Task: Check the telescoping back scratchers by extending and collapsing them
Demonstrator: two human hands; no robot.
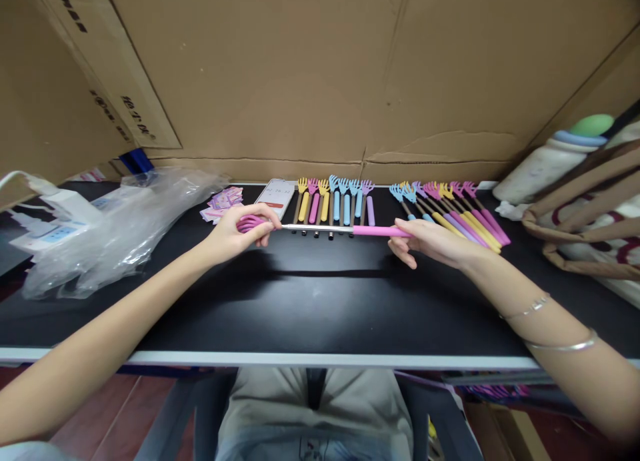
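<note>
A telescopic back scratcher [320,228] with a pink grip and a drawn-out silver rod is held level above the black table. My left hand [240,233] closes round its purple-pink claw end. At the other end, my right hand [425,243] pinches the pink grip between thumb and fingers. Behind the rod lies a row of back scratchers [336,207] with yellow, pink, blue and purple claws and handles. Past my right hand a second group of back scratchers [467,217] lies slanted side by side.
A phone [277,197] and small purple printed cards [223,204] lie beyond my left hand. Clear plastic bags [120,227] and a white power strip [55,227] are at left. A white bottle [545,167] and brown-handled bag [590,214] stand at right. Cardboard [280,67] walls the back.
</note>
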